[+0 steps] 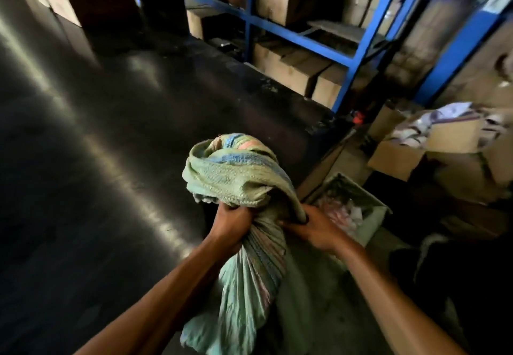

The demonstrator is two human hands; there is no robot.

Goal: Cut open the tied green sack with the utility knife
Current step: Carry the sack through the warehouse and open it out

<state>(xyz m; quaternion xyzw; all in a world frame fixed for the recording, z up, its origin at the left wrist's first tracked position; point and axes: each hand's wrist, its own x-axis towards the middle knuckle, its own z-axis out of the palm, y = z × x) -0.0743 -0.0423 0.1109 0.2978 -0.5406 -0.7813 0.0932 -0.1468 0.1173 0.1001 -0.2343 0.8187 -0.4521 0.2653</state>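
At lower centre of the frame, the left hand [231,225] and right hand [316,229] both grip the gathered neck of a woven green sack [244,179], beside blue metal shelving [358,49] at upper right.

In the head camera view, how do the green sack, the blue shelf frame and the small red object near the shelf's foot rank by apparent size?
Largest to smallest as they appear:
1. blue shelf frame and green sack: not ranked. The sack is much nearer the camera, and both cover large areas.
2. small red object, clearly smallest.

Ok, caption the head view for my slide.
Both hands, left hand and right hand, grip the bunched neck of the green sack beside blue shelving; no knife visible.
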